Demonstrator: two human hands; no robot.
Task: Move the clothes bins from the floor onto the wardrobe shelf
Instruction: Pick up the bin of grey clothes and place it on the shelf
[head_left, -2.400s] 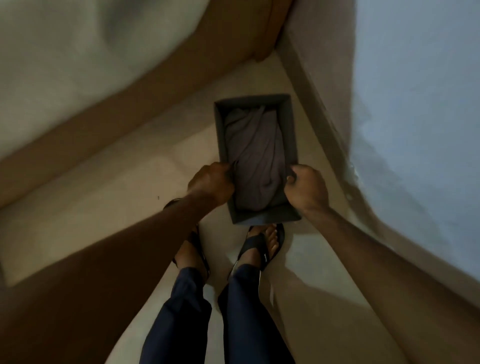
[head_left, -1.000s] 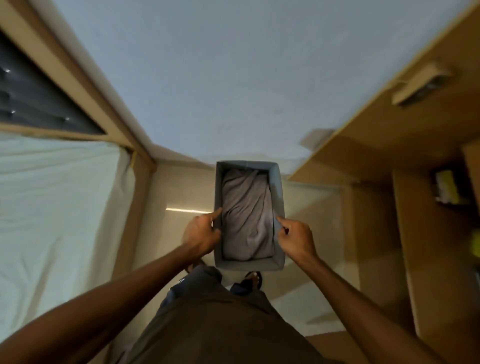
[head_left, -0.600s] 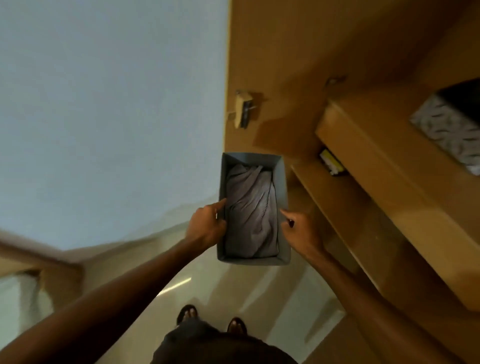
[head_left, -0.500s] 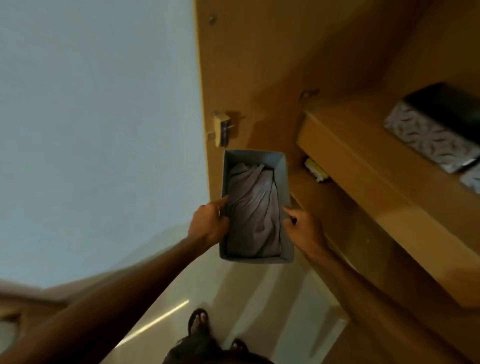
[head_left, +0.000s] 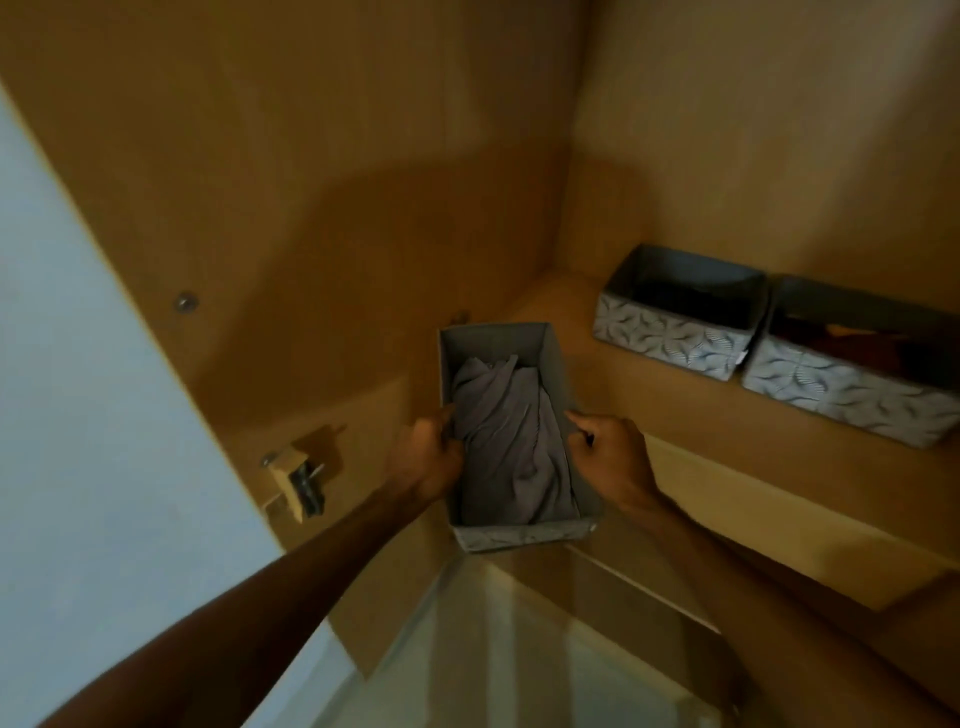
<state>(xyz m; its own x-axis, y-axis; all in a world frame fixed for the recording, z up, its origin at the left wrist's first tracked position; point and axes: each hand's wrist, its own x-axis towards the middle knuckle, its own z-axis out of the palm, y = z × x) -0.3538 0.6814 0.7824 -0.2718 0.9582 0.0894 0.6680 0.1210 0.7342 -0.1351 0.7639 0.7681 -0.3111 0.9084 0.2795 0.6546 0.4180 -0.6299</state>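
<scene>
Bin, floor-level seconds ago, now mid-frame beside wardrobe shelf; left hand and right hand pinching its side walls; placement next.

Wardrobe shelf carries 2 patterned bins.

dim warm light | soft overall blur | wide-angle edge bending | heavy shadows

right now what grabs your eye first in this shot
The grey bin at centre, held in the air by the left hand and right hand on its long sides, with a crumpled grey cloth inside. To the right, two patterned bins sit side by side on the wardrobe shelf.
</scene>
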